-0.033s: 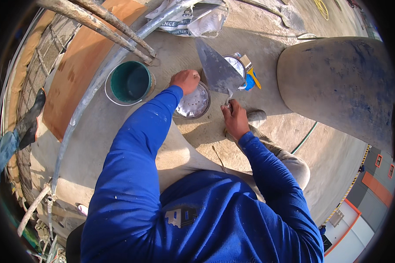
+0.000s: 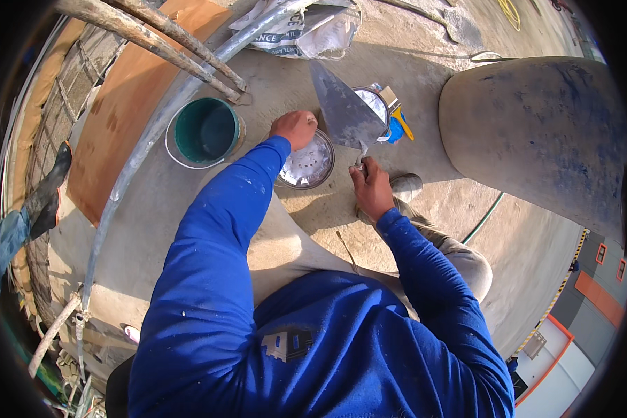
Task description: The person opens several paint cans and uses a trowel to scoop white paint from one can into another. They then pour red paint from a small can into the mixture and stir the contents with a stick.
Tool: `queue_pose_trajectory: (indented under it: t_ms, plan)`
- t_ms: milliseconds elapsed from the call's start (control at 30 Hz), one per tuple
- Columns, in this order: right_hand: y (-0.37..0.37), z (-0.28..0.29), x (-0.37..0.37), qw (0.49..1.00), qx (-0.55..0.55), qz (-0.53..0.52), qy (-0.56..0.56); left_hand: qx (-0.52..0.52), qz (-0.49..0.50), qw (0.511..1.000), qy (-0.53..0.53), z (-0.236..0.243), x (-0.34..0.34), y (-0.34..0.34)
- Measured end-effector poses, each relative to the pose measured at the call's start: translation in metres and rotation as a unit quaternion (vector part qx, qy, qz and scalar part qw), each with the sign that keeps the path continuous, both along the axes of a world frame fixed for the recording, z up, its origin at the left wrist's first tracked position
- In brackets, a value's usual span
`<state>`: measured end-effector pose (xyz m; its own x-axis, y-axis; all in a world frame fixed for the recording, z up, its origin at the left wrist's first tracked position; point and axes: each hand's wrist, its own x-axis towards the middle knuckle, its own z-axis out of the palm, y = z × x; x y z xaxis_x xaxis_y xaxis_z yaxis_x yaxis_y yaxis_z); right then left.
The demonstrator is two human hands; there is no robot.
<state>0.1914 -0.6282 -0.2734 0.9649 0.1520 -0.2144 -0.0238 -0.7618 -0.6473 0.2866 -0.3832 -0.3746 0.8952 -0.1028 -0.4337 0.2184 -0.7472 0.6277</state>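
- Trowel (image 2: 343, 111): a pointed grey steel blade, held tilted with its tip toward the far left, above the concrete surface (image 2: 285, 76). Its handle is hidden inside the right hand (image 2: 370, 189), which is closed firmly around it.
- Right hand: sits near the centre of the scene, just right of the shallow metal pan (image 2: 306, 166); the blade rises from it toward the far side.
- Left hand (image 2: 294, 128): curled over the far rim of the shallow metal pan, fingers wrapped on the edge, gripping it.
- Shallow metal pan: round, silver, speckled with pale residue inside; rests on the concrete surface between the two hands, partly covered by the left forearm.
- Green bucket (image 2: 205, 131): stands to the left of the pan, well clear of it, with a wire handle lying against its side; dark contents, nature cannot be told.
- Small round tin (image 2: 375, 104): partly behind the trowel blade on the far right side; a blue and yellow item (image 2: 397, 127) lies touching it on the right.
- Cement sack (image 2: 299, 28): white, crumpled, lies at the far edge beyond the trowel.
- Large rounded concrete form (image 2: 536, 132): fills the right side of the scene.
- Metal pipes (image 2: 167, 42): cross the far left corner above an orange-brown board (image 2: 118, 118).
- Shoe (image 2: 405, 185): a grey one rests just right of the right hand.
- Both sleeves (image 2: 216, 237) are blue, flecked with pale spots.
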Motion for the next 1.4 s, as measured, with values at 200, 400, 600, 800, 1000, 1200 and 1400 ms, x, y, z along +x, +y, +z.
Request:
queue_pose_trajectory:
  t_ms: [200, 400, 600, 800, 1000, 1200, 1400]
  plan:
    - [-0.001, -0.008, 0.002, 1.000, 0.002, -0.028, -0.007, -0.015, 0.016, 0.999, 0.027, -0.009, 0.016, 0.000]
    - [0.001, -0.016, 0.012, 1.000, -0.013, -0.020, -0.006, 0.019, 0.014, 1.000, 0.011, -0.004, 0.022, -0.002]
    - [0.007, -0.010, 0.016, 0.999, -0.048, -0.011, -0.001, -0.001, 0.012, 1.000, 0.026, -0.006, 0.023, -0.001]
    - [0.022, -0.008, 0.018, 0.997, -0.059, 0.042, 0.021, 0.016, 0.024, 0.999, 0.029, -0.034, 0.005, 0.020]
    - [0.038, -0.008, 0.035, 0.990, -0.080, 0.106, 0.056, -0.037, 0.108, 0.993, 0.013, -0.029, -0.019, 0.036]
    - [0.047, -0.001, 0.037, 0.986, -0.087, 0.123, 0.070, -0.045, 0.125, 0.991, -0.005, -0.024, -0.023, 0.035]
    - [0.024, -0.029, 0.042, 0.989, -0.054, 0.126, 0.052, -0.020, 0.120, 0.992, 0.023, -0.026, -0.019, 0.028]
